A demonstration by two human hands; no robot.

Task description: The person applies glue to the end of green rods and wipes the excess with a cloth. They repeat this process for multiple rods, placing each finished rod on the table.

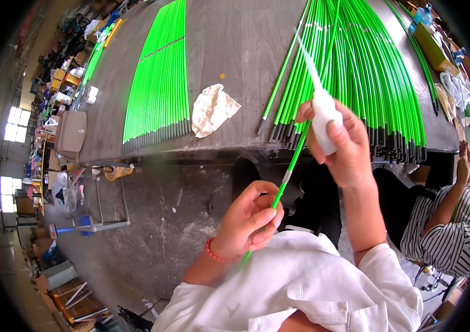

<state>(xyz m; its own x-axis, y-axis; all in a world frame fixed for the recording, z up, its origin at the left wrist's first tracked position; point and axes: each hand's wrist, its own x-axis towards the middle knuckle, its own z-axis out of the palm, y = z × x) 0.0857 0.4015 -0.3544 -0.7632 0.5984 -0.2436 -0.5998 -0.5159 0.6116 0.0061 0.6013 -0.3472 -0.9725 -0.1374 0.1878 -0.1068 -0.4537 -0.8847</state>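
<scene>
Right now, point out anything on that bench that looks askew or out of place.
One green rod lies apart from the fanned rod bundle, slanting alone. A crumpled cloth sits between the two rod groups on the wooden bench. Nothing looks spilled or broken.

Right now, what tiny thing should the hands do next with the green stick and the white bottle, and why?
Probably tip the white squeeze bottle down so its long nozzle meets the green rod. The right hand holds the bottle with its nozzle pointing up and away, while the left hand pinches the rod just below its grey band.
</scene>
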